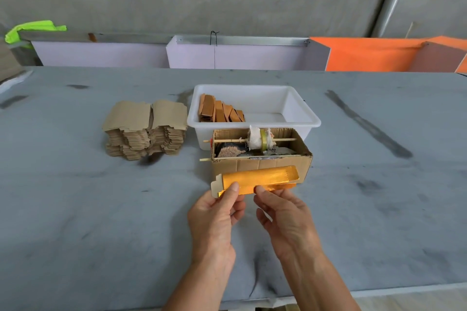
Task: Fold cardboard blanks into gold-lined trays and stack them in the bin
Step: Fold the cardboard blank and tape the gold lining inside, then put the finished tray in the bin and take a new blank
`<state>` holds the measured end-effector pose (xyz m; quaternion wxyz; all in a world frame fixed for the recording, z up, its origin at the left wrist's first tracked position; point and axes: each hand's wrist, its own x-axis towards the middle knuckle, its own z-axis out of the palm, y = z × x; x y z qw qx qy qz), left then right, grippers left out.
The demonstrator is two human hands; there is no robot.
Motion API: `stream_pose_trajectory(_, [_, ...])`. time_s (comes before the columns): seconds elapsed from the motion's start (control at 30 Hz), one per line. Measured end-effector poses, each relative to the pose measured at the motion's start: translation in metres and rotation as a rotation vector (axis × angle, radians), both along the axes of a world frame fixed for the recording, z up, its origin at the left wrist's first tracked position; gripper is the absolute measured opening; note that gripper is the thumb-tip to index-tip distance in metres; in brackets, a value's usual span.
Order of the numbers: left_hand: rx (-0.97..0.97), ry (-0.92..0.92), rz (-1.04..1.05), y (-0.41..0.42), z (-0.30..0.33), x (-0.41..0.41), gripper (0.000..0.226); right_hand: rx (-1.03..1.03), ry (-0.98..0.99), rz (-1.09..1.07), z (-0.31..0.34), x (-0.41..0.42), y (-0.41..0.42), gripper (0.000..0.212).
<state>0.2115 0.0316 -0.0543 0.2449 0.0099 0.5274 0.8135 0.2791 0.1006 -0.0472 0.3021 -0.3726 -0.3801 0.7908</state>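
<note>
1. Two bare forearms reach out from the near edge of the grey, scuffed worktop (101, 209), streaked with dark smudges.
2. Left hand (214, 214) pinches the left end of a long gold-lined cardboard blank (255, 179), thumb on the gold face, fingers curled behind.
3. Right hand (285, 217) grips the blank's lower edge near the middle, thumb on top.
4. That blank is held just above the worktop, in front of an open brown corrugated box (262, 161) with a wooden skewer through it carrying a roll wrapped in white cloth.
5. Behind the box sits a white plastic bin (300, 111) with folded brown trays (221, 111) leaning at its left end.
6. Left of the bin lies a stack of flat tan cardboard blanks (144, 131).
7. Beyond: pale lilac panels, orange sheeting, a bare concrete wall. I can read no writing.
</note>
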Motion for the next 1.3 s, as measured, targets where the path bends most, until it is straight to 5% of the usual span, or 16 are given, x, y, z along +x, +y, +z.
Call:
stream_pose_trajectory(0.43, [0.078,0.048,0.06,-0.009,0.016,-0.017,0.004,0.056,0.027,0.139,0.019,-0.008,0.007,0.029])
stream_pose_trajectory(0.73, [0.116,0.025,0.058,-0.007,0.023,-0.02,0.005,0.151,0.042,0.135,0.025,-0.018,0.005,0.011])
stream_pose_trajectory(1.3, [0.017,0.216,0.057,0.025,0.021,-0.048,0.012,0.496,-0.199,0.0,0.085,-0.085,0.089,0.009])
